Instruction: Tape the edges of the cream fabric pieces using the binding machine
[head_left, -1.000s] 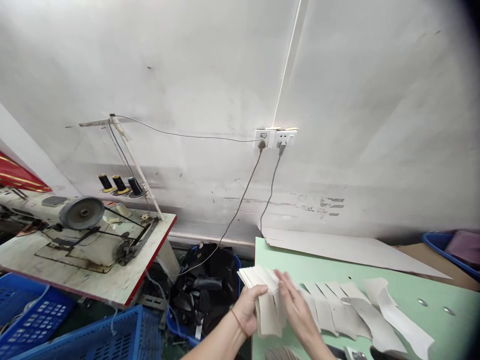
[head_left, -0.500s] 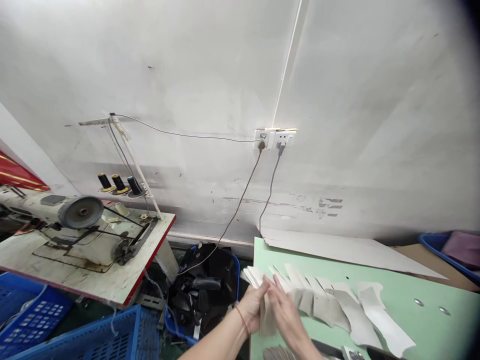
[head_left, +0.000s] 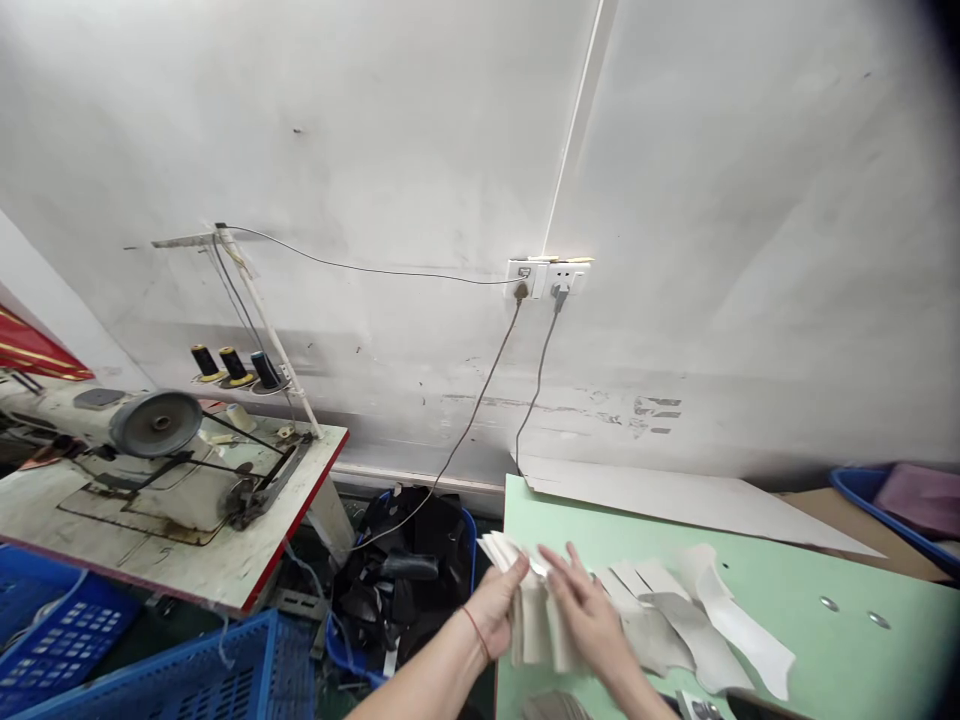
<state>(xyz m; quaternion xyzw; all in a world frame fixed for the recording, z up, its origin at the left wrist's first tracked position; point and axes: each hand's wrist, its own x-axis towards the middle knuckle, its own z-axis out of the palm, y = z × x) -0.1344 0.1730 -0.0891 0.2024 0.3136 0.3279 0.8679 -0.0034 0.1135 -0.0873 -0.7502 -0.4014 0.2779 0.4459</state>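
Observation:
My left hand [head_left: 495,608] grips a stack of off-white cut pieces [head_left: 534,620] at the left edge of a light green table [head_left: 810,650]. Fingers spread, my right hand [head_left: 589,620] lies flat on that stack. To the right, a fanned row of the same off-white pieces [head_left: 675,620] lies overlapped on the green surface, ending in a long curved piece [head_left: 742,630].
A grey board [head_left: 675,495] lies along the table's back edge, cables hanging from wall sockets [head_left: 547,277] above. A sewing machine [head_left: 142,440] sits on a red-edged table at left. Blue crates [head_left: 187,670] and a bin of black scraps [head_left: 405,570] are on the floor. Blue tub [head_left: 892,500] at far right.
The fanned row of pieces has been drawn leftward toward the stack and is more bunched. My right hand has slid slightly right and lower on the stack; my left hand keeps its grip.

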